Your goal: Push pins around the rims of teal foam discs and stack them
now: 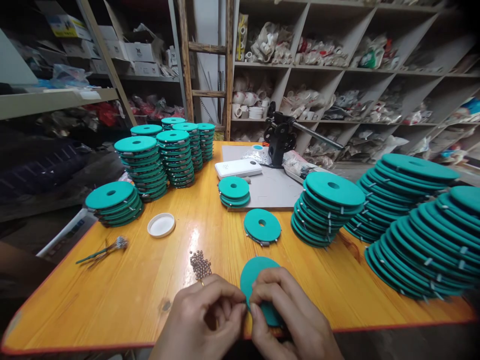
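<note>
A flat green round disc (258, 270), like a foam line winder, lies at the table's front edge, partly hidden under my right hand (290, 312). The fingers of that hand are bent over its face, with the thumb at its left rim. Close beside it, my left hand (210, 312) pinches thumb and forefinger together at the same rim; whatever is between them is too small to make out. Just beyond my left hand is a small heap of dark metallic beads (200, 265). Another green disc with a centre hole (262, 226) lies farther ahead.
Stacks of green discs stand at left (137, 160) and right (423, 245), with a short stack (234, 191) mid-table. A white lid (161, 225), a bundle of thin stems (107, 250), a white power bank (238, 168) and a black lever tool (279, 137) are also there. Shelves stand behind.
</note>
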Demonstrator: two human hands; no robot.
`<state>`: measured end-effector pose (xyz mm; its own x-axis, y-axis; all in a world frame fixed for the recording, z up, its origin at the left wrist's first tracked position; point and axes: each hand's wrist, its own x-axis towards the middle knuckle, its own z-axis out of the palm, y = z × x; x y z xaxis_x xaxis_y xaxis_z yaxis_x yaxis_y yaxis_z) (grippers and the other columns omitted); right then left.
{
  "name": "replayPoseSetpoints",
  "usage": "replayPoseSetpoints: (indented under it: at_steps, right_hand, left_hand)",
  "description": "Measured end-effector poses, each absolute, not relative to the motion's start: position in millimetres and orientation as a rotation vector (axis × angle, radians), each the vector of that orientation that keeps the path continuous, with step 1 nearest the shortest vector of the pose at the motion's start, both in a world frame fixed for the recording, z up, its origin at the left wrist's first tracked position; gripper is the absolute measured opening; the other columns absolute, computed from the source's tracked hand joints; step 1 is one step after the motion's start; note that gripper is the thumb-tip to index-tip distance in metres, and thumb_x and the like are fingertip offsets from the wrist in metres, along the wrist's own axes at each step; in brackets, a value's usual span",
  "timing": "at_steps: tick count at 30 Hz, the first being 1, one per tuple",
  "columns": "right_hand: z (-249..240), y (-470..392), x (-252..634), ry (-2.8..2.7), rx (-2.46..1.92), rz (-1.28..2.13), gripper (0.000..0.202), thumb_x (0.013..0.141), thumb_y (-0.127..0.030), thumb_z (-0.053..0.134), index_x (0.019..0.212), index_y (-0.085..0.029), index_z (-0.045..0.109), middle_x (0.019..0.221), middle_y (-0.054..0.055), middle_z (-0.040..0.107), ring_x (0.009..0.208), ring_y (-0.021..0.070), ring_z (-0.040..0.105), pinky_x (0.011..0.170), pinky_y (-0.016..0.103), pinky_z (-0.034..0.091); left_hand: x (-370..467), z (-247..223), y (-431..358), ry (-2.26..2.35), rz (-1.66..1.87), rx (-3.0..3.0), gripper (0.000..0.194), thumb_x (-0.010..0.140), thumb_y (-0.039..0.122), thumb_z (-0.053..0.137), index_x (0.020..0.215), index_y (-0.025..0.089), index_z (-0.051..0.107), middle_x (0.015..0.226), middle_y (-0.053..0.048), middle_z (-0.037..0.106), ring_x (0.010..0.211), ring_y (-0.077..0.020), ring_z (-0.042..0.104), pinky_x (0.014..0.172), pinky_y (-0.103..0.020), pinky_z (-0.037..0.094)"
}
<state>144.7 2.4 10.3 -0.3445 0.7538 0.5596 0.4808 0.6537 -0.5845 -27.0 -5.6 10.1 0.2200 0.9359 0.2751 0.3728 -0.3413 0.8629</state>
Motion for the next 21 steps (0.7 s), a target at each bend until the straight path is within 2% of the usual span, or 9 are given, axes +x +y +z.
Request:
replayPoseSetpoints:
  at_steps: [6,11,15,18,21]
  right_hand:
    - [13,4,144,-1.993,-0.911,0.299,0.015,0.087,-0.005,0.044,0.084,-0.018,0.051,0.081,0.005,0.052,0.077,0.0142,0.057,0.068,0.022,0.051]
    - [16,3,148,-2.102,-0.93,0.36,0.019,0.09,-0.002,0.045,0.092,-0.016,0.058,0.086,0.007,0.055,0.082,0.0153,0.059,0.071,0.024,0.052]
    - [17,3,152,-2.047,-0.872,0.389,0.022,0.089,0.001,0.047,0.094,-0.016,0.06,0.086,0.006,0.055,0.08,0.0132,0.06,0.07,0.022,0.053]
    - [16,4,153,-2.05,-0.816,0.391,0.027,0.087,0.002,0.05,0.102,-0.017,0.062,0.088,0.006,0.056,0.079,0.0131,0.06,0.069,0.022,0.053]
    - [16,4,153,-2.085,-0.792,0.369,0.029,0.086,0.002,0.052,0.105,-0.018,0.061,0.093,0.007,0.059,0.085,0.0147,0.06,0.074,0.025,0.053]
  left_hand:
    - [-28,17,-7,1.249,1.019,1.804,0.014,0.089,0.019,0.055,0.082,0.019,0.067,0.068,0.001,0.06,0.057,-0.0097,0.055,0.052,-0.018,0.043]
    - [-32,14,-5,1.245,0.973,1.857,0.018,0.093,0.017,0.052,0.083,0.02,0.067,0.075,0.001,0.068,0.065,-0.01,0.062,0.059,-0.017,0.047]
    - [-33,7,-7,1.303,0.991,1.79,0.02,0.094,0.023,0.052,0.08,0.021,0.065,0.062,0.004,0.06,0.054,-0.009,0.055,0.05,-0.017,0.041]
    - [-33,7,-9,1.299,0.966,1.78,0.021,0.095,0.026,0.051,0.079,0.021,0.064,0.06,0.004,0.057,0.053,-0.0094,0.054,0.049,-0.017,0.041]
    - [-34,10,-10,1.292,0.953,1.848,0.021,0.096,0.024,0.049,0.079,0.021,0.062,0.061,0.004,0.056,0.054,-0.0095,0.052,0.05,-0.017,0.039]
